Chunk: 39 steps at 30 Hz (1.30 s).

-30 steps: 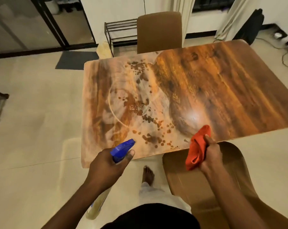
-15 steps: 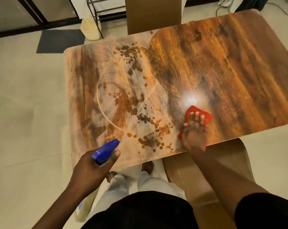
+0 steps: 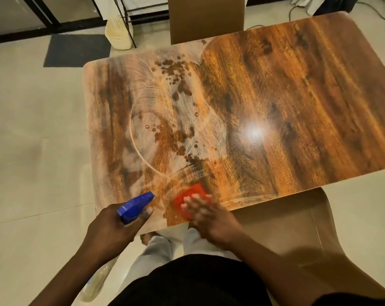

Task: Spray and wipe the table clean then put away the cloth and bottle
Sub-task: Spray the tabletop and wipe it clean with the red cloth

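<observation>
The wooden table (image 3: 297, 102) is glossy on its right half and covered on its left half with a dusty film, wipe rings and dark wet spray drops (image 3: 176, 138). My right hand (image 3: 207, 215) presses a red cloth (image 3: 188, 196) flat on the table near the front edge, fingers spread and blurred. My left hand (image 3: 114, 228) grips a spray bottle with a blue trigger head (image 3: 135, 205), held off the table's front left corner. The bottle's clear body (image 3: 96, 281) hangs below my forearm.
A brown chair (image 3: 297, 235) is tucked under the near edge at my right, another chair (image 3: 206, 17) stands at the far side. A cream container (image 3: 118, 33), a black metal rack and a dark mat (image 3: 76, 50) are on the tiled floor beyond the table.
My right hand has slid the red cloth leftward along the front edge, leaving a wiped streak through the drops. My left hand with the bottle has stayed near the front left corner.
</observation>
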Available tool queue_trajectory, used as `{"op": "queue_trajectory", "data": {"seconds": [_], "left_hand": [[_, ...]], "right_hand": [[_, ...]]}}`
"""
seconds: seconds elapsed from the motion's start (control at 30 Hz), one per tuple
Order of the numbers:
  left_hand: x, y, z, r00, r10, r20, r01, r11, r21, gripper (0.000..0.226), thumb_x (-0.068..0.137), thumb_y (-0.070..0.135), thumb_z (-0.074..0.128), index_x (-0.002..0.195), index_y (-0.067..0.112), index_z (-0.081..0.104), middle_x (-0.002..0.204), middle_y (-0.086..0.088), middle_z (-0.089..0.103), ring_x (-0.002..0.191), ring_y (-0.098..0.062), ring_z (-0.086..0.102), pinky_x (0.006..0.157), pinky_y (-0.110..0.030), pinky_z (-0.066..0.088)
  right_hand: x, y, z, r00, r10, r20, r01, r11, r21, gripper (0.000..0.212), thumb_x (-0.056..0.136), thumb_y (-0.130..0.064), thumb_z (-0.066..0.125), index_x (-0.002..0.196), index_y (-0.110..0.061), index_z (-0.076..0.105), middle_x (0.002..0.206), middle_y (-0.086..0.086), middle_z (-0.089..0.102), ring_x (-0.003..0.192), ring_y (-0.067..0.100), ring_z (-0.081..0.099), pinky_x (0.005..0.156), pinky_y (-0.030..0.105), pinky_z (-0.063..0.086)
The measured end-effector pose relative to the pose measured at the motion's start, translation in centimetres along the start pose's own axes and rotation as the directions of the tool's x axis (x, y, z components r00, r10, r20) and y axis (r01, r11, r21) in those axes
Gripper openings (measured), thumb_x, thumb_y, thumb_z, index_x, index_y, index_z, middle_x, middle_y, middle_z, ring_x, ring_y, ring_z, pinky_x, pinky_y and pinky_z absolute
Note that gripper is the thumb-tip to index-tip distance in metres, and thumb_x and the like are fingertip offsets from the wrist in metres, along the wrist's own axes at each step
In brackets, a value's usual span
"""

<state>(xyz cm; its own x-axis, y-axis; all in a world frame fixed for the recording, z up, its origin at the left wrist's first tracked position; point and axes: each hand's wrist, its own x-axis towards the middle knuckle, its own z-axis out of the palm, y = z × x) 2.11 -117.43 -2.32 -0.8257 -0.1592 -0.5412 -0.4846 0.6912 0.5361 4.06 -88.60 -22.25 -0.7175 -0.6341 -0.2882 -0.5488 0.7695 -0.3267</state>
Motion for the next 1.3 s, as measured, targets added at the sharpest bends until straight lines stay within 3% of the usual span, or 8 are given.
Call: {"op": "queue_trajectory", "data": {"seconds": [0.17, 0.37, 0.43, 0.63, 0.8, 1.0, 1.1, 1.3], "left_hand": [[-0.2, -0.1, 0.6, 0.999, 0.006, 0.042, -0.004, 0.999, -0.037, 0.055, 0.075, 0.081, 0.055, 0.088, 0.031, 0.074, 0.056, 0.002, 0.073, 0.057, -0.012, 0.069, 0.064, -0.034, 0.053], [0.0, -0.1, 0.8, 0.999, -0.016, 0.036, 0.017, 0.999, -0.029, 0.064, 0.081, 0.079, 0.059, 0.094, 0.019, 0.077, 0.057, -0.001, 0.073, 0.054, -0.012, 0.068, 0.065, -0.037, 0.055], [0.2, -0.3, 0.5, 0.998, -0.057, -0.017, 0.057, 0.998, -0.019, 0.063, 0.081, 0.079, 0.060, 0.091, 0.019, 0.076, 0.059, -0.006, 0.073, 0.060, -0.022, 0.071, 0.071, -0.043, 0.060], [1.0, -1.2, -0.9, 0.984, -0.119, -0.130, 0.108, 0.990, -0.089, 0.047, 0.089, 0.068, 0.067, 0.099, 0.023, 0.076, 0.055, -0.009, 0.072, 0.057, -0.025, 0.073, 0.075, -0.048, 0.063], [1.4, -1.2, -1.6, 0.980, -0.111, -0.165, 0.087, 0.986, -0.142, 0.034, 0.092, 0.067, 0.067, 0.103, 0.035, 0.074, 0.054, -0.006, 0.072, 0.055, -0.022, 0.073, 0.076, -0.045, 0.062], [2.4, -0.4, -0.9, 0.977, -0.100, -0.190, 0.083, 0.992, -0.097, 0.047, 0.092, 0.067, 0.067, 0.070, 0.025, 0.067, 0.052, -0.001, 0.073, 0.049, -0.012, 0.070, 0.070, -0.040, 0.060], [2.8, 0.0, -0.5, 0.979, -0.098, -0.181, 0.078, 0.990, -0.119, 0.043, 0.092, 0.067, 0.067, 0.077, 0.027, 0.069, 0.052, -0.002, 0.072, 0.052, -0.017, 0.072, 0.072, -0.042, 0.061], [3.1, 0.5, -0.2, 0.971, -0.139, -0.195, 0.101, 0.976, -0.191, 0.042, 0.092, 0.064, 0.067, 0.077, 0.025, 0.071, 0.051, -0.005, 0.072, 0.054, -0.022, 0.072, 0.076, -0.047, 0.063]], "right_hand": [[-9.2, 11.4, -3.1, 0.870, 0.489, -0.055, -0.480, 0.868, 0.131, 0.065, 0.115, -0.046, 0.013, 0.175, -0.024, 0.001, 0.183, -0.002, -0.008, 0.169, 0.024, -0.008, 0.136, 0.054, 0.003], [-5.8, 18.2, -7.2, 0.459, 0.886, -0.066, -0.811, 0.448, 0.375, 0.074, 0.110, -0.052, 0.012, 0.176, -0.018, 0.007, 0.183, 0.003, -0.006, 0.169, 0.027, -0.010, 0.135, 0.061, 0.001], [-2.3, 18.0, -7.7, 0.427, 0.900, -0.086, -0.827, 0.427, 0.367, 0.071, 0.112, -0.047, 0.014, 0.175, -0.016, 0.005, 0.183, 0.006, -0.005, 0.169, 0.029, -0.010, 0.135, 0.060, 0.002], [8.9, 10.4, -8.2, 0.699, 0.712, -0.072, -0.677, 0.691, 0.253, 0.071, 0.114, -0.042, 0.023, 0.174, -0.020, -0.007, 0.181, 0.008, -0.012, 0.168, 0.032, -0.013, 0.134, 0.058, -0.003], [13.4, -3.3, -5.0, 0.981, 0.188, 0.051, -0.194, 0.970, 0.144, 0.074, 0.107, -0.047, 0.015, 0.175, -0.022, -0.002, 0.183, 0.006, -0.006, 0.168, 0.027, -0.015, 0.135, 0.059, -0.005], [10.2, -7.1, -1.3, 0.936, -0.318, 0.153, 0.322, 0.947, 0.003, 0.065, 0.114, -0.041, 0.028, 0.174, -0.022, 0.012, 0.183, -0.001, 0.006, 0.169, 0.019, -0.006, 0.134, 0.050, -0.006], [7.2, -1.0, -1.6, 0.963, -0.252, 0.099, 0.256, 0.966, -0.035, 0.064, 0.117, -0.046, 0.026, 0.174, -0.030, 0.005, 0.182, -0.007, -0.001, 0.168, 0.014, -0.013, 0.133, 0.045, -0.014], [2.0, 15.3, -6.9, 0.927, 0.369, -0.066, -0.372, 0.928, -0.035, 0.065, 0.115, -0.052, 0.009, 0.172, -0.033, -0.016, 0.182, 0.000, -0.009, 0.167, 0.021, -0.021, 0.134, 0.052, -0.004]]}}
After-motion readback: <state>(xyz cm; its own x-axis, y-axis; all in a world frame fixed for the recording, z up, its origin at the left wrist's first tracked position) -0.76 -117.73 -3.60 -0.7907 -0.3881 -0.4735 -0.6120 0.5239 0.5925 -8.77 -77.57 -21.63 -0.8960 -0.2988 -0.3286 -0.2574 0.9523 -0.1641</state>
